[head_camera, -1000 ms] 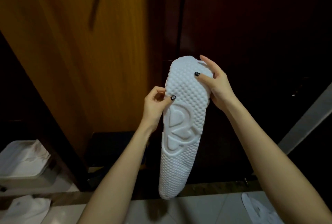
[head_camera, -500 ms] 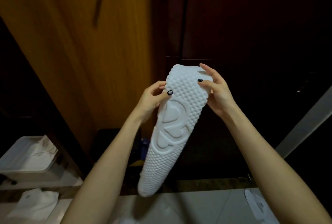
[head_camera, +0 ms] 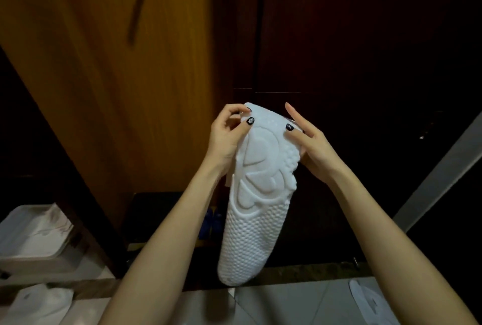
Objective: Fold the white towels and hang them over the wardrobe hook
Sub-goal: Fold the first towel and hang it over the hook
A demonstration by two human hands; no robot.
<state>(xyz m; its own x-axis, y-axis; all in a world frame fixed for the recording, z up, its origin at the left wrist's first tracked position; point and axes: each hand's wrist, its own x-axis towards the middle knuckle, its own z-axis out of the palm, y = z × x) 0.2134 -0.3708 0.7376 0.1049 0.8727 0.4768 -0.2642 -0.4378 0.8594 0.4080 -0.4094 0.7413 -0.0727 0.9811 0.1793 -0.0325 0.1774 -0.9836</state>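
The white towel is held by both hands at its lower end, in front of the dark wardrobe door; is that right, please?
Not quite: the head view shows the left hand and right hand holding the white towel at its upper end, not its lower; it is indeed in front of the dark wardrobe door.

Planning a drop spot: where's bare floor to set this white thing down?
Bare tile lies below the white textured item, between the forearms, bordered on the right by a flat white piece. Lower left is crowded: a pale bin and a white cloth. Left hand and right hand pinch the item's top.
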